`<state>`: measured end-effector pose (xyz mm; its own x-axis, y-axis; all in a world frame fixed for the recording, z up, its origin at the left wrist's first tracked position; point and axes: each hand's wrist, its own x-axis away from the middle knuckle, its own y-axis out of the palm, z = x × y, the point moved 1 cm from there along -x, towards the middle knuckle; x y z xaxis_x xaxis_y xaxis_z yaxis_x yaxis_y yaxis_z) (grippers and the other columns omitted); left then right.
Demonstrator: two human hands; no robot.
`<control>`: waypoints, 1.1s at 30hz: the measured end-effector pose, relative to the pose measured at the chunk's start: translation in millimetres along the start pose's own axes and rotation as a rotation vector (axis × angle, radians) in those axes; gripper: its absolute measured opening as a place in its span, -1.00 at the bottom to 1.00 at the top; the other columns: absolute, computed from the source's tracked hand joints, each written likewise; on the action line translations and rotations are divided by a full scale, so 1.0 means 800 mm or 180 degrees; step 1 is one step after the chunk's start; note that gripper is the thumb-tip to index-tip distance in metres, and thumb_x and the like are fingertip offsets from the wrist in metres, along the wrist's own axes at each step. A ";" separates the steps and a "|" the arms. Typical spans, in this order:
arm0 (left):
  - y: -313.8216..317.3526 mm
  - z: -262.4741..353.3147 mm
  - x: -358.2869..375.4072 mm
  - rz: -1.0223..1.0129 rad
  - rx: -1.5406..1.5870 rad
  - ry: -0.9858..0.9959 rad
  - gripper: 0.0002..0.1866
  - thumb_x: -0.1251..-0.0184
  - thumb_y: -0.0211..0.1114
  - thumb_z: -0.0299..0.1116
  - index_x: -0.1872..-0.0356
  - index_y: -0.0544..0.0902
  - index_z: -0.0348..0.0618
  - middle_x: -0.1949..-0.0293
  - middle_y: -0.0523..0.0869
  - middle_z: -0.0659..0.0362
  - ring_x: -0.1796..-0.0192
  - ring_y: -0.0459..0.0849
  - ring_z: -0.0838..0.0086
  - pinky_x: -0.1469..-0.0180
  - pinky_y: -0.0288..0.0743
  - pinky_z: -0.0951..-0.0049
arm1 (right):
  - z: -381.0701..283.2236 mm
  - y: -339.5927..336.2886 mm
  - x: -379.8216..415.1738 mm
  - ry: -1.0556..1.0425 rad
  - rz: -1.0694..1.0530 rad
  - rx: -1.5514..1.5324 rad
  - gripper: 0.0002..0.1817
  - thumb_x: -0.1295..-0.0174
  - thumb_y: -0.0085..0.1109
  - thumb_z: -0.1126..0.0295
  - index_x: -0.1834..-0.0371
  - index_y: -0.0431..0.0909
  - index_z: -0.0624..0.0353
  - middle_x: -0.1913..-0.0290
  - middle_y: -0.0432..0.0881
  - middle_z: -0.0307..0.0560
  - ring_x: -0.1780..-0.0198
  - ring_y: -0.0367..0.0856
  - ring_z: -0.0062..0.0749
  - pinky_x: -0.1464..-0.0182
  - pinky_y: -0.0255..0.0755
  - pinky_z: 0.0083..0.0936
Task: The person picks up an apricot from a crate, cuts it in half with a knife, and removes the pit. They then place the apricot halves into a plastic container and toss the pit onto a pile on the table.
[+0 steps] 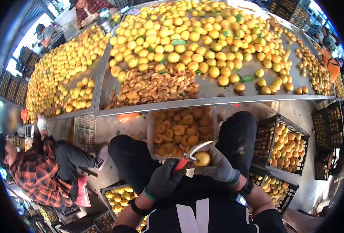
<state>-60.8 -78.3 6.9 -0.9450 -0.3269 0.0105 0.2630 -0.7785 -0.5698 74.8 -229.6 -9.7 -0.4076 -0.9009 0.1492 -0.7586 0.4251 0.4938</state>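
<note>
Dark grey gloves cover both hands. My left hand [165, 179] is closed round the red handle of a cutting tool [181, 163], whose curved metal blade points up and right. My right hand [221, 167] holds a yellow fruit [202, 159] between its fingers, right beside the blade. Whether the blade touches the fruit is hard to tell. Just beyond both hands, between the knees, stands a bin [150, 134] of halved orange fruit [179, 130].
A metal table [214, 101] ahead bears whole yellow fruit, leaves and a heap of brownish pieces [156, 85]. Black crates of fruit stand at right [306, 149] and lower left [104, 194]. A person in a checked shirt [38, 174] sits at left; others are farther back.
</note>
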 end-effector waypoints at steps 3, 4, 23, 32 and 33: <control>0.003 -0.003 0.004 0.0191 -0.0209 0.0126 -0.72 -0.16 0.33 -0.35 0.15 0.55 -0.25 0.34 0.63 -0.08 0.34 0.63 0.00 0.33 0.49 0.17 | -0.002 0.009 -0.004 -0.0037 0.0124 0.0653 -0.44 -0.05 0.35 0.59 -0.11 0.32 0.15 -0.03 0.45 -0.22 -0.02 0.46 -0.55 -0.07 0.42 -0.57; 0.004 -0.004 0.006 0.0206 -0.0214 0.0088 -0.72 -0.16 0.33 -0.35 0.15 0.55 -0.25 0.34 0.63 -0.08 0.34 0.63 0.00 0.33 0.49 0.17 | -0.002 0.010 -0.005 0.0173 0.0288 0.0879 -0.41 0.00 0.37 0.63 -0.11 0.32 0.15 -0.06 0.44 -0.20 -0.02 0.46 -0.54 -0.06 0.43 -0.57; 0.013 -0.019 0.009 0.0061 -0.0938 0.0351 -0.58 -0.01 0.34 -0.43 0.04 0.56 -0.25 0.29 0.66 -0.03 0.30 0.66 0.08 0.25 0.54 0.19 | 0.004 0.034 -0.003 -0.0195 0.0533 0.1122 -0.51 -0.08 0.30 0.62 -0.07 0.33 0.18 0.12 0.39 -0.15 0.18 0.48 -0.50 0.14 0.42 -0.60; 0.028 -0.031 0.005 0.0140 -0.0880 0.0330 -0.64 -0.08 0.24 -0.42 0.03 0.57 -0.15 0.33 0.69 0.00 0.34 0.69 0.15 0.29 0.55 0.23 | -0.005 0.032 -0.015 -0.1212 0.0451 0.2679 -0.54 0.06 0.39 0.57 0.04 0.47 0.16 0.04 0.45 -0.03 0.04 0.47 -0.19 -0.01 0.37 -0.43; 0.032 -0.037 0.006 0.0124 -0.0832 0.0278 -0.65 -0.09 0.23 -0.42 0.04 0.58 -0.15 0.32 0.69 0.01 0.34 0.69 0.15 0.30 0.55 0.23 | -0.002 0.028 -0.015 -0.1224 0.0447 0.2686 -0.54 0.06 0.39 0.57 0.04 0.47 0.16 0.04 0.45 -0.03 0.04 0.47 -0.19 -0.01 0.37 -0.43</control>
<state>-64.6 -84.2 -32.2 -0.9513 -0.2978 -0.0800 0.2512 -0.5980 -0.7611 63.7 -209.2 1.0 -0.5491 -0.8096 -0.2074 -0.7462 0.5867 -0.3146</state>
